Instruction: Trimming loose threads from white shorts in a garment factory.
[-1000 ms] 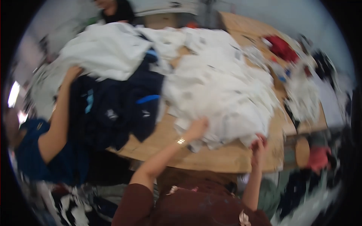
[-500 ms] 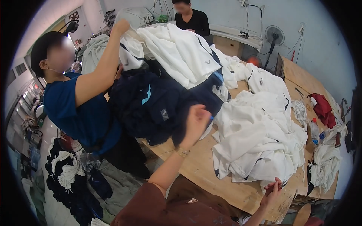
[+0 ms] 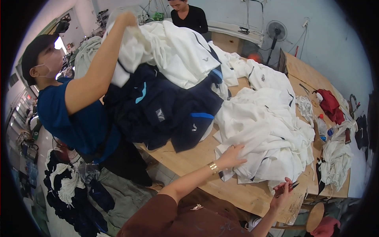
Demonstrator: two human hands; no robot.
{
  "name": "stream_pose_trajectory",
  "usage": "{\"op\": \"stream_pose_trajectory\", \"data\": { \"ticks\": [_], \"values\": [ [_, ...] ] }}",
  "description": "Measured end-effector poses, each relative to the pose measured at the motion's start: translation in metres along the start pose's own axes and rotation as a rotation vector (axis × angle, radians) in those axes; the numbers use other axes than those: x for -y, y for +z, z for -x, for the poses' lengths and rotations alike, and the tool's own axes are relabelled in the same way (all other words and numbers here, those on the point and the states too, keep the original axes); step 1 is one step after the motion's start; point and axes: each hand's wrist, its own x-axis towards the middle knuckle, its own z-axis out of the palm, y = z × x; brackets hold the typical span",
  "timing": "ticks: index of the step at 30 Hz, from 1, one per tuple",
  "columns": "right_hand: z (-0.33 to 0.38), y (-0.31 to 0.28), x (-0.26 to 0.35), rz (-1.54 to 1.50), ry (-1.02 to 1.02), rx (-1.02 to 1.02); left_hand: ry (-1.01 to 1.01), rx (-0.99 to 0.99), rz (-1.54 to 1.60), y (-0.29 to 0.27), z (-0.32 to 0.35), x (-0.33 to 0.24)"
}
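The person's left hand (image 3: 232, 156) is lying palm down, fingers spread and flat, on the near left edge of a heap of white garments (image 3: 264, 134) that is covering the middle of the wooden table (image 3: 189, 156). The fingers are pressing on the cloth rather than closing around it. A gold bracelet (image 3: 213, 167) is sitting on that wrist. The person's right hand (image 3: 282, 191) is hovering just past the near edge of the table, close under the hanging hem of the white heap; its fingers are curled around a small pair of snips (image 3: 291, 185), whose dark tips are poking out to the right.

To the left of the white heap, a pile of navy garments (image 3: 162, 114) with blue and white trim is draping over the table's left edge, and more white garments (image 3: 177, 51) are lying on top of it. A co-worker in a blue shirt (image 3: 67, 114) and dark cap is standing at the left, with a raised arm (image 3: 98, 67) gripping the top of that stack. Another person in black (image 3: 189, 17) is standing at the far end. On the right part of the table, a red cloth (image 3: 329, 104), a plastic bottle (image 3: 321, 126) and a smaller bundle of white fabric (image 3: 335, 158) are lying well apart from the hands. A standing fan (image 3: 276, 31) is showing by the far wall.
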Motion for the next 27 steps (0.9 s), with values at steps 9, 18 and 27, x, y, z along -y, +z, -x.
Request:
{"op": "stream_pose_trajectory", "data": {
  "ticks": [9, 18, 27],
  "values": [
    [0.007, -0.036, 0.014, -0.035, -0.005, -0.176, -0.071, 0.181, 0.4, -0.041, -0.014, -0.058],
    [-0.009, -0.028, 0.019, -0.136, -0.081, -0.234, 0.438, 1.247, 0.879, -0.174, 0.047, -0.144],
    [0.001, -0.015, 0.019, 0.091, 0.018, -0.065, -0.186, 0.107, -0.453, -0.124, 0.031, -0.018]
  ]
}}
